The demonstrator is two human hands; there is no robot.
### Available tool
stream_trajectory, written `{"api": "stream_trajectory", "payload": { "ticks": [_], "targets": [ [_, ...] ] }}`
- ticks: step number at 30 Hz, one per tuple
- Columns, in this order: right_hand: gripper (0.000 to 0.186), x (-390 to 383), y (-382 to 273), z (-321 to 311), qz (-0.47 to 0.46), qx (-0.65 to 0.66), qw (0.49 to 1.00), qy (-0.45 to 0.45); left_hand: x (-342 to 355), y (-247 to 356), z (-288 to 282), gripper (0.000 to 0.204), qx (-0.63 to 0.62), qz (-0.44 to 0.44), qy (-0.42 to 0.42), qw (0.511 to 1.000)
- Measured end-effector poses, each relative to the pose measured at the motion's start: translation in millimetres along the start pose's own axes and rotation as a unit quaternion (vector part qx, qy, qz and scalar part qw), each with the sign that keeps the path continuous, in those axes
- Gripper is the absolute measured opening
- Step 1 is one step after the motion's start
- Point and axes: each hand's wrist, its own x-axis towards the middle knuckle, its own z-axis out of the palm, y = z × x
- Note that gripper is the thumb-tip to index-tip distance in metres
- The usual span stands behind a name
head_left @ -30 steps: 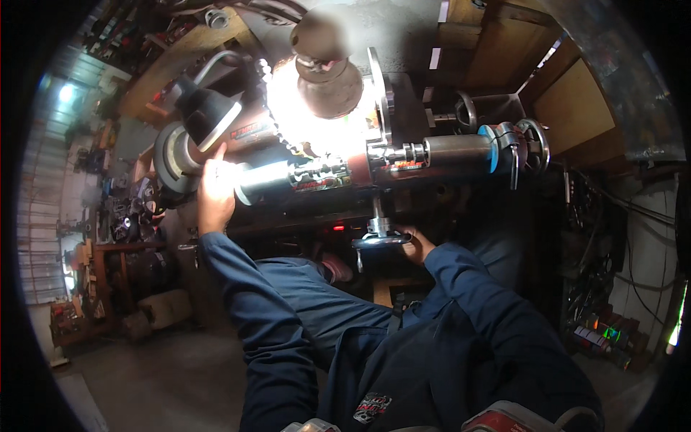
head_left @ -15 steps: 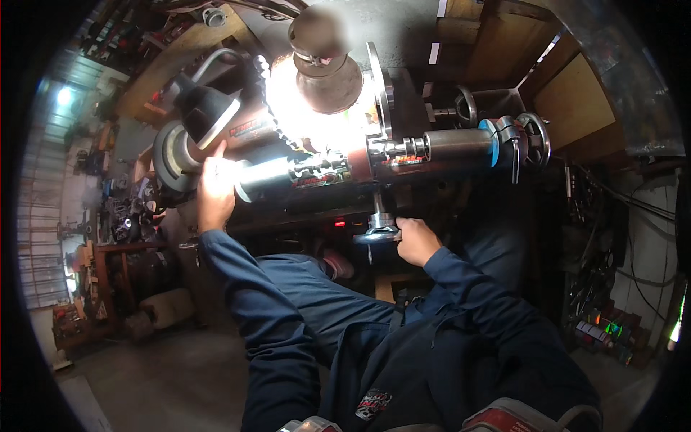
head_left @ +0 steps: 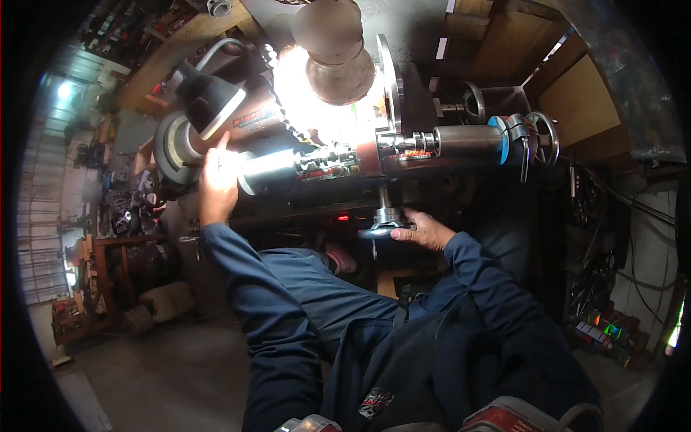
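While the right hand (head_left: pixel 425 230) grips the rim of a round, silver metal handwheel (head_left: pixel 374 234), its thumb on the near edge, the left hand (head_left: pixel 217 186) is raised at the left end of a bright silver metal cylinder (head_left: pixel 272 171); whether it holds anything, I cannot tell. Above the handwheel, 1 shiny, lobed metal shaft (head_left: pixel 327 155) runs between that cylinder and a 2nd, greyer metal cylinder (head_left: pixel 471 140). Near the left fingertips is a black, cone-shaped lamp (head_left: pixel 209 101).
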Motion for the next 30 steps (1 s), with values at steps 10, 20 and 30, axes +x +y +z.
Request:
{"api": "stream_trajectory", "payload": {
  "ticks": [10,20,30],
  "targets": [
    [0.081,-1.7,-5.8,8.4,0.001,-0.018,0.999,0.036,-1.7,6.3,1.6,0.010,0.025,-0.017,0.005,1.000],
    [0.081,-1.5,-10.9,6.7,0.011,-0.035,0.998,0.042,3.6,-7.4,0.0,0.008,0.020,0.018,0.001,1.000],
    [0.090,-50.1,-59.9,-1.9,-0.015,-0.361,0.930,0.064,4.6,-5.3,3.6,0.013,0.068,0.008,0.045,0.997]
  ]
}}
